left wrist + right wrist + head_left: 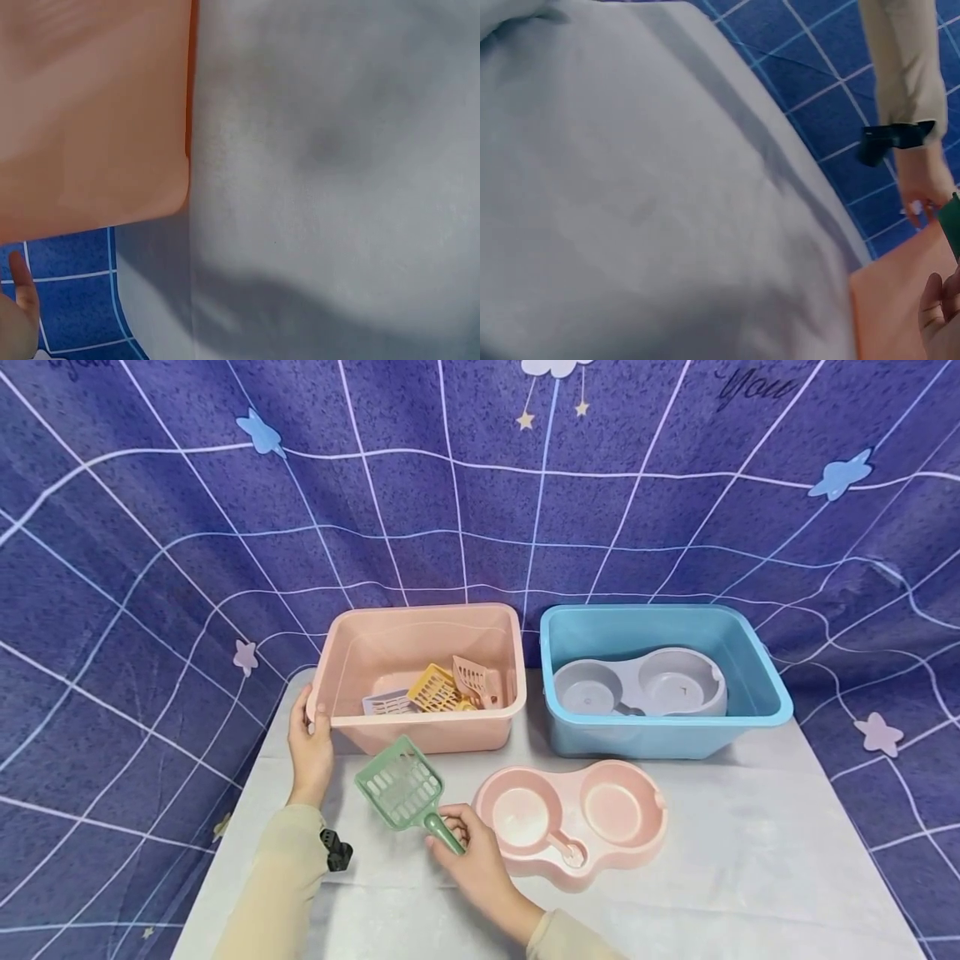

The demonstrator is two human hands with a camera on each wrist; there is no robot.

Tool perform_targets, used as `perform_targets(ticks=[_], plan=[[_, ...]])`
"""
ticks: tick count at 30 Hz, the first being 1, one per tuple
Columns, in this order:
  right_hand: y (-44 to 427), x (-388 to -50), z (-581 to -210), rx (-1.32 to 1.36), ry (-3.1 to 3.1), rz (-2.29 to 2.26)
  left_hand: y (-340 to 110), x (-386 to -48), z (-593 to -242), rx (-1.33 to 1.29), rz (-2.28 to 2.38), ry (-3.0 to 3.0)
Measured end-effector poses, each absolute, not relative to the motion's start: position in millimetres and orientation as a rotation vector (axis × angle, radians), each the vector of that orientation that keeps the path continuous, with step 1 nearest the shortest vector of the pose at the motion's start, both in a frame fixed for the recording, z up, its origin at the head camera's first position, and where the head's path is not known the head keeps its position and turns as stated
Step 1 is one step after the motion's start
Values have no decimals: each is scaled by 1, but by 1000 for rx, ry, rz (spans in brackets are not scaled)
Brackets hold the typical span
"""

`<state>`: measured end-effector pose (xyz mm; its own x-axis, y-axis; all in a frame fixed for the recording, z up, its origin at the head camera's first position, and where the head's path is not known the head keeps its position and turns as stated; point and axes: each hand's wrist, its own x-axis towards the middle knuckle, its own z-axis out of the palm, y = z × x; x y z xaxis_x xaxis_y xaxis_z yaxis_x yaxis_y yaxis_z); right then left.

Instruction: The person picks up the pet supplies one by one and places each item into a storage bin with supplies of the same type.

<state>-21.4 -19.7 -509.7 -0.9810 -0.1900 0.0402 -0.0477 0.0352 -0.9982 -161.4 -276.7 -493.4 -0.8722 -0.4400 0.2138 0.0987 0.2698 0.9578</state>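
My right hand (476, 860) holds a green slotted litter scoop (401, 782) by its handle, scoop head toward the pink bin. At the right edge of the right wrist view, only a green sliver of the scoop (951, 223) shows beside the right fingers (932, 300). My left hand (311, 756) grips the front left corner of the pink bin's rim (420, 720). Inside that bin lie a yellow scoop (435, 691), a pink scoop (472, 679) and a pale lilac scoop (388, 702). In the left wrist view, the bin wall (97, 120) hides most of the left hand (19, 319).
A blue bin (667, 735) stands right of the pink one, with a grey double bowl (630, 681) in it. A pink double bowl (573, 814) lies on the white-covered table (750, 843), beside the right hand. A purple-blue curtain (487, 510) hangs behind.
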Motion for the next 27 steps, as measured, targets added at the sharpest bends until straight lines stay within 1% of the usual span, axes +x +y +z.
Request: perform_targets(ticks=[14, 27], plan=[[-7, -36, -472, -209, 2225, -2102, -275, -164, -496, 290, -1603, -2117], [-5, -45, -461, -205, 2232, -2168, -275, -162, -495, 302, -1632, -2100]])
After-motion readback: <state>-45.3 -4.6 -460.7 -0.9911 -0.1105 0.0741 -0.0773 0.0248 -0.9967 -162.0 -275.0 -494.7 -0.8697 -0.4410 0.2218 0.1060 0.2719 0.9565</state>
